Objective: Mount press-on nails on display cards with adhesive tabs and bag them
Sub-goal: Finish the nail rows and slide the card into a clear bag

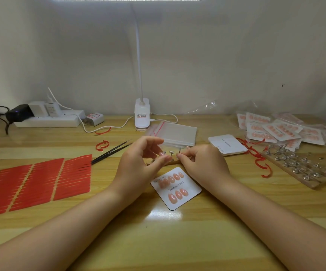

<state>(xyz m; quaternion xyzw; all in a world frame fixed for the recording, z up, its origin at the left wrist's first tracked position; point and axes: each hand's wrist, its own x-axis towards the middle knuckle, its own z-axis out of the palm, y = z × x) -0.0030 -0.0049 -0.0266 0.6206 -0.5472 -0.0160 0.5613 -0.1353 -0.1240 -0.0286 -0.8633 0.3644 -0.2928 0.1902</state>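
Red adhesive tab sheets [39, 182] lay leftmost. The left hand [138, 163] hovered with loosely curled fingers, holding nothing, over the display card [175, 188] (eight nails mounted). The right hand [201, 161] pinched something too small to identify.

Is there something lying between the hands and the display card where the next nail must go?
Nothing visible blocks the way. The display card lies flat on the table just in front of both hands, with bare wood between. The left hand and right hand work above the small nail stand, right behind the card.
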